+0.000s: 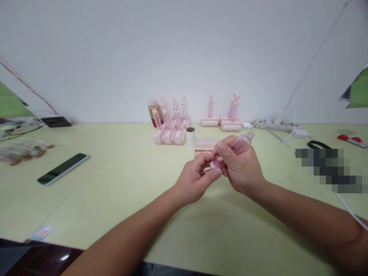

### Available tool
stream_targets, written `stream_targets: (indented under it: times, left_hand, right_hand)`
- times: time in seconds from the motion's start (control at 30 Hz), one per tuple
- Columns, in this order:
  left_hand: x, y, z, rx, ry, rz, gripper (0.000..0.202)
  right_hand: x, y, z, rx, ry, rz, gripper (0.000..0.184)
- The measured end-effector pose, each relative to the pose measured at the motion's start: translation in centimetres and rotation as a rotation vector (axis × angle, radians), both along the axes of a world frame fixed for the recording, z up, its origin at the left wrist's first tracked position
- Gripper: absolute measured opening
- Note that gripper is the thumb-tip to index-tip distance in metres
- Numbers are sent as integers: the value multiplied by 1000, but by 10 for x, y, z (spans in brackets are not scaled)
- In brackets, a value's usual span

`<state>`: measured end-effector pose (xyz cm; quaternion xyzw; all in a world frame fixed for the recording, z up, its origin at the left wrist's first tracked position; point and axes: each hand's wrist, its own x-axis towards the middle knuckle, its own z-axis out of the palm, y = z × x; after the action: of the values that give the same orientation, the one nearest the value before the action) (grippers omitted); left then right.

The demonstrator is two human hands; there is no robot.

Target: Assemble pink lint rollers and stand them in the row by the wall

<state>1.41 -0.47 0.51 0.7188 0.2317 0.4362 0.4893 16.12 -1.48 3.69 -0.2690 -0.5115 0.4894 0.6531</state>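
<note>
Both hands meet above the middle of a pale yellow table (120,184). My right hand (240,168) is closed round a pink lint-roller handle (244,138) in a clear wrapper, whose end sticks out past the fingers to the upper right. My left hand (195,178) pinches the handle's lower end between thumb and fingers. Just behind the hands lie a white paper roll (191,137) standing upright and a flat pink-and-white packet (205,144).
Two groups of pink lint rollers stand by the wall, one group (170,122) left of centre, one group (222,115) right of it. A phone (63,168) lies at left. A power strip with cables (277,124) and red-handled scissors (352,140) are at right.
</note>
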Motion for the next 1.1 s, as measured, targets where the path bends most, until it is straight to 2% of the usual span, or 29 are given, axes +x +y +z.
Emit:
stream_targets:
  times: [0.2,0.4,0.47,0.63,0.73,0.83,1.1]
  left_hand:
    - [0,-1,3,39,121,74,29]
    - [2,2,-4,28,142,34,40]
    - [2,2,-6,70,172,80,42]
    - [2,-2,-7,295,311,368,43]
    - [3,-4,-8,452,347,479,48]
    - [6,-7,-9,587,363,502,51]
    - [9,-14,1,555,530,528,44]
  right_hand:
    - [0,0,5,-52,22,21,30]
    - [1,2,6,-108,36,29,35]
    - [1,2,4,-111,12,28,35]
    - [4,6,1,-69,7,-47,36]
    - [4,10,2,-40,42,-92,38]
    - [3,9,4,-38,71,-92,40]
    - [-4,0,5,-106,149,-29,36]
